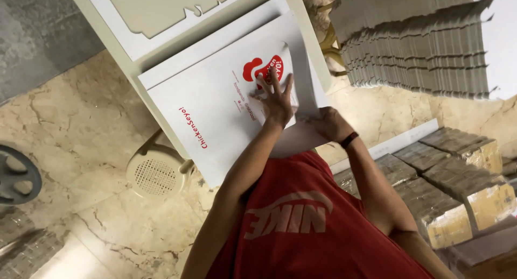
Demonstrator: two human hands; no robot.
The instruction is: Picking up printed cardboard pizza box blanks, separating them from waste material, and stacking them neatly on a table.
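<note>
Red shirt (301, 214) up close; left hand (277, 99) presses flat, fingers spread, on the white sheet (215, 112), right hand (328, 123) pinches its folded flap. Fold looks barely half-creased.

You wear a sleeveless red top (318, 214), cut wide at the shoulders so both arms are bare from the shoulder down. Across its chest runs a large faded pale-pink logo: a curved sweeping stroke above blocky capital letters, worn and slightly cracked in print. The fabric looks soft and lies in loose folds near the lower hem. On your right wrist sits a narrow dark band (349, 139) with a thin reddish edge. Your left hand (276, 99) and right hand (329, 123) carry no gloves and no rings that can be made out.
</note>
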